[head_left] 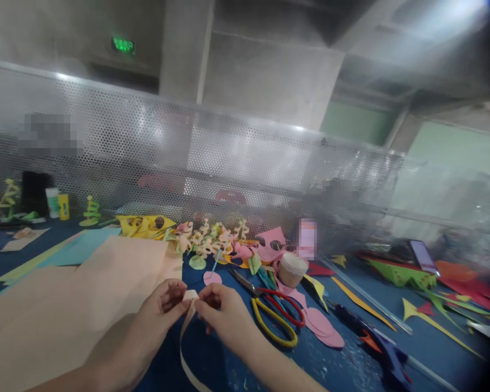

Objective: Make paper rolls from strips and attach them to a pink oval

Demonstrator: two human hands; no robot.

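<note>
A long cream paper strip point(184, 348) hangs in a curve from between my two hands, its upper end folded or curled over. My left hand point(161, 313) pinches that end from the left. From the right, my right hand point(226, 316) pinches the same end, fingertips close to the left ones. Just beyond them a pink paper disc point(212, 277) lies on the table with a thin blue stick point(216, 258) standing up from it. Scissors point(271, 310) with red and yellow handles rest beside my right hand.
Large peach paper sheets point(122, 267) cover the left side. Small paper figures point(208, 239) cluster at the back near a white-lidded tub point(293, 269). Pink paper ovals point(322, 326), a blue glue gun point(375, 343) and paper scraps point(436, 326) lie right. A perforated metal screen point(237, 147) stands behind.
</note>
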